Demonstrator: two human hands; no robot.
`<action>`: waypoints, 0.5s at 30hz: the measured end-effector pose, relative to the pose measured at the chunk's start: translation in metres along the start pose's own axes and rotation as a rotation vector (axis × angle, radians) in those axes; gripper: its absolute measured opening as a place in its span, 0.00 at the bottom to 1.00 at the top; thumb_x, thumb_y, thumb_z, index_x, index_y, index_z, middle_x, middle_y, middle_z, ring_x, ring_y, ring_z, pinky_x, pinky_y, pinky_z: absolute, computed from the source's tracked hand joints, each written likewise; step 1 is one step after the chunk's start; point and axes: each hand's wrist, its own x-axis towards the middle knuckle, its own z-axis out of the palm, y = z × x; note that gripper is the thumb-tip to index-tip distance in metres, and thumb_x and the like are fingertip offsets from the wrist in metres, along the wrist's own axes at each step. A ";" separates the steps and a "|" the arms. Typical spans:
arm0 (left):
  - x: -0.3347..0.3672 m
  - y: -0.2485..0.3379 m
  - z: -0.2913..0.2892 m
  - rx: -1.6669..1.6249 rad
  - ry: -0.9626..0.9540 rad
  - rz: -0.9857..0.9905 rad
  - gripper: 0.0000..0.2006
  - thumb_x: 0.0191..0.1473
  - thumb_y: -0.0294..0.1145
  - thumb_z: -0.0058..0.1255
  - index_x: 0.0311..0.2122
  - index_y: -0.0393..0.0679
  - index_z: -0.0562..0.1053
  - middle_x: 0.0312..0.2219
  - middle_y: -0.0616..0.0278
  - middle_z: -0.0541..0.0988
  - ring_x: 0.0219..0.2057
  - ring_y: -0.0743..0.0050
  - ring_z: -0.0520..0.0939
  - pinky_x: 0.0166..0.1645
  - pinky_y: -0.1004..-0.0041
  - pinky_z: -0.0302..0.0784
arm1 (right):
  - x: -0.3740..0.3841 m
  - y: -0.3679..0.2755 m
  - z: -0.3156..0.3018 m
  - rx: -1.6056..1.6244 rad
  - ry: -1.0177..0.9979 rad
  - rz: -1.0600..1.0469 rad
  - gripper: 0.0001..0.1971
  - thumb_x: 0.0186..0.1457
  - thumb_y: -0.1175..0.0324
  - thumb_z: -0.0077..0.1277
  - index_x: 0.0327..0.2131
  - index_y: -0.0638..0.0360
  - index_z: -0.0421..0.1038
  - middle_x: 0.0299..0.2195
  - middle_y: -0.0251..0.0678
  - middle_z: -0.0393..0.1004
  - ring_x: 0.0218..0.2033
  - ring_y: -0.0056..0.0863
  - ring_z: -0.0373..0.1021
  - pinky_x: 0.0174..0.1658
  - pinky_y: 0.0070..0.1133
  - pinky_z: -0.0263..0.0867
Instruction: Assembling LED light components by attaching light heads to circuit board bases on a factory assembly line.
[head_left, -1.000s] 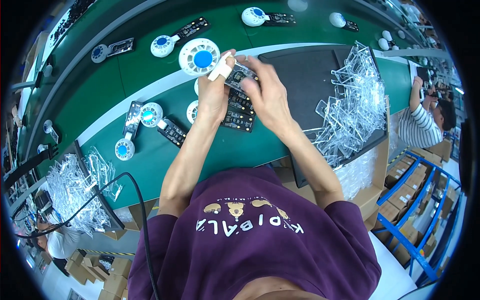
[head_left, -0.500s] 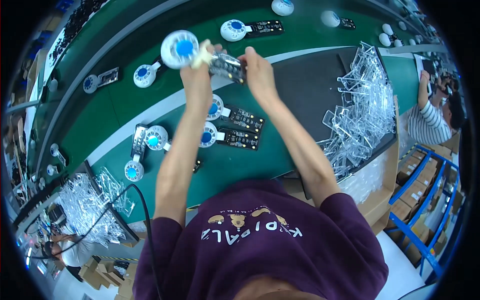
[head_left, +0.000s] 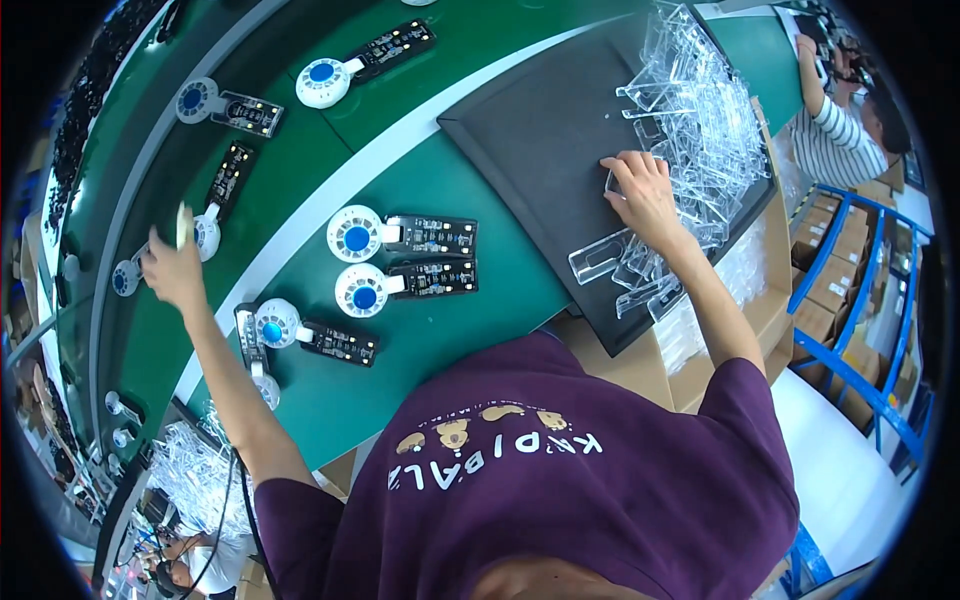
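Has left hand (head_left: 175,268) near white, round-headed circuit-board device (head_left: 208,238), right hand (head_left: 646,198) at clear plastic rectangular frames (head_left: 712,130); cannot tell fingers' closure in either.

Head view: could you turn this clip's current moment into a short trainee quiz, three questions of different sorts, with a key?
1. Multiple choice: what is the right hand at?
A) a cable
B) clear plastic pieces
C) a blue rack

2. True or false: the left hand is over the green surface, away from the black tray.

3. Fill in: two white, blue-centred units lie side by side in front of the person, their dark circuit boards pointing to the picture's ____.

Key: 1. B; 2. True; 3. right.
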 end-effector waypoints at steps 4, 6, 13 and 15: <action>-0.037 -0.048 -0.027 -0.822 -0.713 -0.554 0.42 0.40 0.68 0.48 0.49 0.38 0.65 0.38 0.53 0.72 0.37 0.59 0.76 0.34 0.67 0.75 | 0.030 -0.018 -0.019 0.151 0.136 0.019 0.20 0.41 0.73 0.55 0.42 0.58 0.66 0.38 0.38 0.66 0.42 0.33 0.63 0.43 0.26 0.59; -0.045 -0.054 -0.007 -0.923 -0.668 -0.561 0.42 0.39 0.66 0.50 0.48 0.36 0.65 0.37 0.53 0.71 0.36 0.62 0.76 0.32 0.70 0.75 | 0.046 -0.029 -0.022 0.395 0.412 0.070 0.19 0.42 0.74 0.54 0.41 0.59 0.67 0.37 0.39 0.66 0.41 0.32 0.64 0.41 0.24 0.61; -0.037 -0.044 0.015 -1.383 -0.392 -0.850 0.33 0.39 0.51 0.61 0.41 0.33 0.67 0.38 0.54 0.72 0.34 0.71 0.77 0.30 0.75 0.76 | 0.044 -0.050 0.031 0.793 0.555 0.228 0.18 0.44 0.72 0.54 0.42 0.60 0.66 0.36 0.40 0.67 0.39 0.33 0.65 0.41 0.26 0.62; -0.039 -0.021 0.002 -1.508 -0.160 -0.716 0.28 0.40 0.44 0.62 0.41 0.34 0.67 0.38 0.54 0.72 0.35 0.72 0.77 0.31 0.75 0.76 | 0.034 -0.051 0.034 0.615 0.556 0.185 0.19 0.44 0.71 0.54 0.43 0.61 0.66 0.36 0.40 0.67 0.40 0.34 0.65 0.41 0.28 0.62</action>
